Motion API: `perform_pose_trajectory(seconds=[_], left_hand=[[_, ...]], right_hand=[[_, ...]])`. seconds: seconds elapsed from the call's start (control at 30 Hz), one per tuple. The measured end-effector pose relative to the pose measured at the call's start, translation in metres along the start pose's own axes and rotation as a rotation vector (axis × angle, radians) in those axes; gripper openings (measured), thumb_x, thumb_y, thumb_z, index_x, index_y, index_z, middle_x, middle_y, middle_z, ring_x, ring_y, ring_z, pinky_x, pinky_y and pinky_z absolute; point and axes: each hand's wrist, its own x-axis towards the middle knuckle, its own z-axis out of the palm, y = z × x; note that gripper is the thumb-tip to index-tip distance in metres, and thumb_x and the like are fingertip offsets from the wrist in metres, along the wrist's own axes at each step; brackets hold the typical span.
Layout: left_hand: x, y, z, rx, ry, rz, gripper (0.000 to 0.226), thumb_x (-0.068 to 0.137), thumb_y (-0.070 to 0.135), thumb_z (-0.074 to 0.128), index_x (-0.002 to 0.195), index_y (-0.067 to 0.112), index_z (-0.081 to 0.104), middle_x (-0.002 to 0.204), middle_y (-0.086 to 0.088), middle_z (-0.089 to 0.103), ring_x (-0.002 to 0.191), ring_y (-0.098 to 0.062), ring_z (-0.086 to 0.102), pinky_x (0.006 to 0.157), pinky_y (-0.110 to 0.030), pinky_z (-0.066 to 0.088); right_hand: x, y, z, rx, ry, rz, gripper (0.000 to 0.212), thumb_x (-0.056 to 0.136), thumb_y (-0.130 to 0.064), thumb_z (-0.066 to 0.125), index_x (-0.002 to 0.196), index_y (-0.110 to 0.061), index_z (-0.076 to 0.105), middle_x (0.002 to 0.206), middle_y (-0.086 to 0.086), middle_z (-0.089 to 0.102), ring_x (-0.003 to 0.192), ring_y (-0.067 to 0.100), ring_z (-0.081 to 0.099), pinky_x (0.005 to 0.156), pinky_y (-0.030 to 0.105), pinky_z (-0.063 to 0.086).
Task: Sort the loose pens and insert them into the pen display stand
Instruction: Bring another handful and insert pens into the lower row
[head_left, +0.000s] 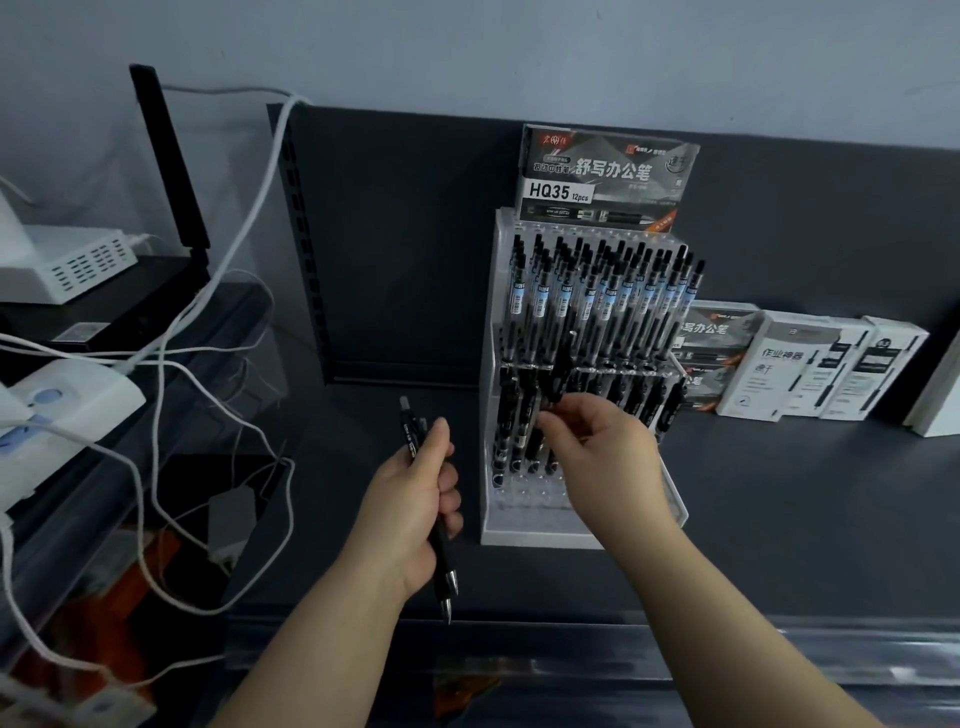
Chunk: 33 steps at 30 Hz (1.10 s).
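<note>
A clear tiered pen display stand (519, 530) stands on a dark shelf, its upper rows full of black pens (602, 296) and its lower rows partly filled. My left hand (415, 499) grips a small bundle of black pens (444, 561), tips pointing down, left of the stand. My right hand (602, 441) pinches one black pen (558, 369) upright at the stand's middle row, among the pens standing there.
A pen box labelled HQ35 (608, 176) sits on top of the stand. More pen boxes (810, 364) line the shelf to the right. White cables (208, 312), a router (171, 171) and white devices (67, 400) crowd the left side.
</note>
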Motion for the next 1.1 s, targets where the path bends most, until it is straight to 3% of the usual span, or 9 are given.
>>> perform_pose_trajectory(seconds=[0.17, 0.3, 0.4, 0.5, 0.63, 0.73, 0.87, 1.0, 1.1], left_hand=[[-0.001, 0.004, -0.001, -0.041, 0.015, -0.019, 0.046, 0.084, 0.063, 0.045, 0.082, 0.017, 0.053, 0.053, 0.005, 0.039, 0.046, -0.008, 0.033, 0.045, -0.022, 0.029], [-0.002, 0.006, -0.002, -0.071, 0.016, -0.01, 0.047, 0.084, 0.063, 0.043, 0.081, 0.017, 0.052, 0.053, 0.005, 0.039, 0.046, -0.007, 0.033, 0.044, -0.022, 0.03], [-0.002, 0.005, -0.002, -0.065, 0.008, 0.0, 0.047, 0.084, 0.064, 0.043, 0.08, 0.018, 0.052, 0.053, 0.005, 0.04, 0.046, -0.007, 0.033, 0.044, -0.021, 0.03], [-0.003, 0.005, -0.002, -0.065, 0.001, 0.004, 0.05, 0.084, 0.065, 0.041, 0.08, 0.017, 0.053, 0.054, 0.005, 0.04, 0.046, -0.007, 0.033, 0.044, -0.021, 0.029], [-0.003, 0.003, -0.001, -0.069, -0.008, 0.004, 0.054, 0.086, 0.066, 0.036, 0.081, 0.016, 0.054, 0.054, 0.004, 0.04, 0.045, -0.008, 0.033, 0.043, -0.021, 0.029], [-0.003, 0.002, 0.0, -0.06, -0.014, 0.0, 0.051, 0.089, 0.063, 0.035, 0.08, 0.016, 0.053, 0.053, 0.004, 0.04, 0.044, -0.008, 0.033, 0.042, -0.021, 0.029], [-0.005, -0.001, 0.002, -0.047, -0.042, 0.015, 0.046, 0.091, 0.058, 0.037, 0.08, 0.016, 0.053, 0.053, 0.004, 0.041, 0.046, -0.009, 0.035, 0.046, -0.024, 0.03], [-0.01, -0.001, 0.01, -0.063, -0.036, 0.007, 0.042, 0.092, 0.054, 0.043, 0.08, 0.016, 0.056, 0.058, 0.002, 0.046, 0.054, -0.013, 0.045, 0.055, -0.028, 0.04], [-0.012, -0.003, 0.016, -0.07, -0.022, 0.033, 0.037, 0.092, 0.046, 0.049, 0.078, 0.013, 0.059, 0.071, -0.001, 0.054, 0.069, -0.016, 0.056, 0.069, -0.031, 0.049]], right_hand=[[0.0, 0.011, 0.014, -0.066, 0.012, -0.012, 0.023, 0.091, -0.025, 0.061, 0.108, -0.012, 0.067, 0.072, -0.022, 0.056, 0.066, -0.009, 0.053, 0.055, 0.0, 0.041], [-0.002, 0.02, 0.023, -0.157, -0.028, -0.013, 0.022, 0.091, -0.026, 0.06, 0.106, -0.01, 0.067, 0.068, -0.017, 0.054, 0.061, -0.007, 0.051, 0.052, 0.004, 0.042], [-0.003, 0.022, 0.027, -0.273, -0.067, -0.02, 0.023, 0.093, -0.027, 0.057, 0.104, -0.01, 0.067, 0.072, -0.006, 0.058, 0.059, 0.005, 0.051, 0.048, 0.006, 0.034], [-0.001, 0.021, 0.03, -0.366, -0.087, -0.035, 0.026, 0.094, -0.03, 0.054, 0.102, -0.008, 0.067, 0.078, 0.001, 0.063, 0.065, 0.013, 0.053, 0.053, 0.019, 0.038], [0.001, 0.02, 0.031, -0.406, -0.104, -0.029, 0.025, 0.095, -0.029, 0.053, 0.1, -0.008, 0.065, 0.071, -0.002, 0.056, 0.061, 0.012, 0.051, 0.049, 0.019, 0.035], [0.0, 0.019, 0.027, -0.372, -0.12, 0.002, 0.023, 0.093, -0.028, 0.056, 0.102, -0.009, 0.065, 0.074, -0.005, 0.056, 0.062, 0.008, 0.049, 0.048, 0.008, 0.032], [-0.014, 0.008, 0.018, -0.179, -0.135, 0.023, 0.013, 0.086, -0.028, 0.065, 0.09, -0.015, 0.064, 0.069, -0.011, 0.059, 0.06, 0.0, 0.052, 0.049, 0.009, 0.039], [-0.037, -0.017, 0.016, 0.092, -0.415, 0.07, 0.008, 0.081, -0.026, 0.071, 0.082, -0.02, 0.066, 0.067, -0.007, 0.065, 0.055, -0.005, 0.055, 0.052, 0.01, 0.043], [-0.041, -0.021, 0.017, 0.121, -0.441, 0.071, 0.009, 0.079, -0.02, 0.073, 0.08, -0.02, 0.065, 0.067, -0.01, 0.062, 0.056, -0.007, 0.054, 0.055, 0.009, 0.044]])
